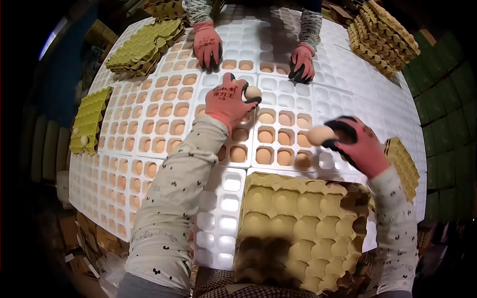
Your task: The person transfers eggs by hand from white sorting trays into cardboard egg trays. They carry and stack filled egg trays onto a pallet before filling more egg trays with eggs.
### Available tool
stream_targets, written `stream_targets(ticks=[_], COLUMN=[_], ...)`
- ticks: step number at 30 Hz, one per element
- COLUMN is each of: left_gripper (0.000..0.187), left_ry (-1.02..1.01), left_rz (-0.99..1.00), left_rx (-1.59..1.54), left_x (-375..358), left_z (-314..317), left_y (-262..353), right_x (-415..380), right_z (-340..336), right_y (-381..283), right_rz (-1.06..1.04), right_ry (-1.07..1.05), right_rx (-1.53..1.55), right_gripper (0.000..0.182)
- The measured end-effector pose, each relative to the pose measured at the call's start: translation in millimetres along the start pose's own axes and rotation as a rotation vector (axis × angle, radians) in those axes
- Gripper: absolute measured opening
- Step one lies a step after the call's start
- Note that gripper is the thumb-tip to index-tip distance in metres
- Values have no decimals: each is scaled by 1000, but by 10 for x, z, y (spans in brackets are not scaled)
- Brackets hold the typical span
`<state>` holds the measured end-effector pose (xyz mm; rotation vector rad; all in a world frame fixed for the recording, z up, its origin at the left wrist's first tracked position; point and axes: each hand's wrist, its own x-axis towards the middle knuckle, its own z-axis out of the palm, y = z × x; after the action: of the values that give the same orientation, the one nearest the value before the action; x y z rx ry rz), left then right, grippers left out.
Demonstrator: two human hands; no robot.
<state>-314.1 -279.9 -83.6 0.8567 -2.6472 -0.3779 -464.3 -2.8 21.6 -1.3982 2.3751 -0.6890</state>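
My left hand (226, 102), in a pink glove with black fingertips, is closed on a pale egg (253, 93) above the white foam egg tray (254, 130). My right hand (361, 144), gloved alike, grips a brown egg (320, 135) between thumb and fingers, to the right of several seated eggs. Below my hands, brown eggs (266, 135) sit in the foam pockets. Close to my body lies a stack of pulp egg trays (303, 223); the pockets of the top one hold no eggs.
Across the table, a co-worker's two gloved hands (207, 45) rest near the foam trays. Pulp trays are stacked at the far right (382, 39) and lie at the far left (144, 49). A yellow pulp tray (91, 119) with a few eggs is at the left edge.
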Motion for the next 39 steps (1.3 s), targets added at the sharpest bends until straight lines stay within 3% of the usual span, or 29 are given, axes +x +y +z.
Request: stream_targets(ticks=[2, 3, 6, 8, 10, 13, 14, 16, 17, 18, 20, 21, 22, 23, 24, 25, 26, 27, 28, 30, 33, 34, 36, 38, 39], left_gripper=[57, 61, 54, 43, 35, 36, 36, 35, 34, 36, 36, 35, 35, 34, 33, 33, 32, 32, 38, 46, 54, 55, 47, 62, 56], left_ry=[-276, -296, -153, 145, 183, 364, 425, 242, 197, 143, -355, -475, -610, -547, -464, -371, -288, -208, -354, -292, -213, -193, -195, -372, -408], left_rz=[-96, -116, -134, -142, -83, -20, 9, -81, -83, 73, 43, -99, -145, 22, 192, 101, 6, -96, -83, 56, 231, 310, 496, 561, 589], left_rx=[271, 284, 67, -92, 119, 98, 52, -564, -631, -572, -922, -1068, -1193, -1006, -827, -840, -853, -860, -1014, -1125, -842, -732, -510, -260, -188], left_x=[196, 238, 346, 329, 289, 54, -127, -608, -971, -1399, -2205, -2679, -3027, -3154, -3213, -3300, -3392, -3440, -3167, -3015, -2974, -2990, -3099, -3229, -3318], left_z=[144, 259, 194, 367, 593, 547, 363, 9, -63, -237, -485, -532, -566, -741, -918, -918, -909, -948, -1195, -1403, -1556, -1590, -1552, -1537, -1468], left_y=[-158, -266, -406, -673, -1003, -962, -792, -516, -493, -441, -473, -445, -398, -156, 99, 227, 346, 457, 714, 1071, 1169, 1160, 1050, 1037, 1050], right_x=[692, 976, 1475, 1566, 1548, 1341, 1197, 741, 381, -20, -1007, -1633, -2096, -2564, -3011, -3277, -3347, -3600, -3661, -3487, -3307, -3321, -3260, -3286, -3358], right_z=[529, 712, 1064, 1059, 1003, 845, 677, 226, 14, -114, -379, -341, -328, -220, -94, 40, 184, 331, 321, 70, -120, -218, -211, -63, 50], right_y=[245, 180, 210, 289, 496, 831, 889, 762, 692, 839, 813, 803, 705, 662, 597, 365, 190, 331, 324, 185, 353, 346, 595, 526, 446], right_rz=[-79, -32, -46, -150, -270, -319, -263, -86, 78, 42, 363, 526, 656, 702, 641, 536, 472, 595, 649, 648, 386, 585, 639, 726, 675], right_ry=[95, 88, 32, -65, -71, 24, 60, 131, 144, 225, 223, 283, 89, -19, -133, -108, -4, 206, 380, 701, 1092, 1059, 1101, 1132, 1057], right_rx=[-217, -266, -560, -718, -746, -801, -611, -134, 113, 344, 143, -152, -7, 308, 242, 299, 384, 380, 452, 667, 534, 615, 807, 862, 870], right_gripper=[38, 38, 38, 41, 47, 51, 48, 41, 40, 37, 34, 37, 41, 49, 61, 72, 74, 70, 67, 62, 50, 54, 51, 46, 40])
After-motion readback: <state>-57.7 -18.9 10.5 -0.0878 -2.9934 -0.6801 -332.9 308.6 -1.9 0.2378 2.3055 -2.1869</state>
